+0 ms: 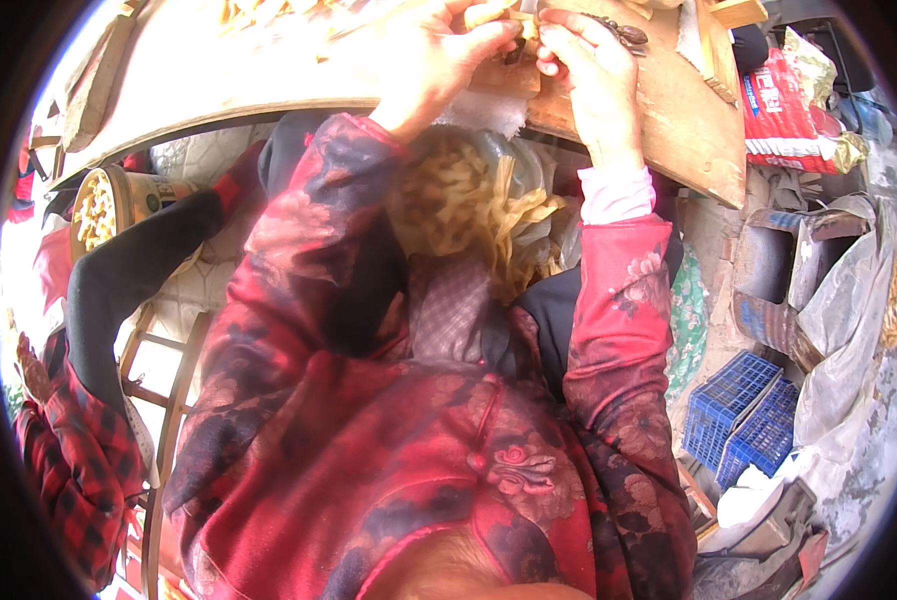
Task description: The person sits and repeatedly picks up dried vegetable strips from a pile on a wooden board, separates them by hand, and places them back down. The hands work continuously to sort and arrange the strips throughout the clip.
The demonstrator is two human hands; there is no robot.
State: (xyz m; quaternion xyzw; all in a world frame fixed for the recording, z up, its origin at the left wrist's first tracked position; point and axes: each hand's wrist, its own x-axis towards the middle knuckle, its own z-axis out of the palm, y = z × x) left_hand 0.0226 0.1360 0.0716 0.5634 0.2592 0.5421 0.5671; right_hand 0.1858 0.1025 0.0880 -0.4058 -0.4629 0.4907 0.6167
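At the top edge of the head view, my left hand [437,64] pinches a small pale yellow piece between thumb and fingers. My right hand [594,71] is close beside it, fingertips closed on the other side of the same piece; what the piece is cannot be told. Both hands are over the front edge of a wooden table [688,135], above a small wooden block [504,79]. Small dark brown objects [628,34] lie just right of my right hand. Below the table edge, a clear plastic bag [527,161] holds many pale yellow strips [448,195].
Glare whitens the table's left part, where more pale strips [268,11] lie. At left are a bucket [122,199] of pale pieces, a seated person in checked sleeves and a wooden ladder-like frame [167,420]. Blue plastic crates [733,412] and a red printed bag [782,109] are at right.
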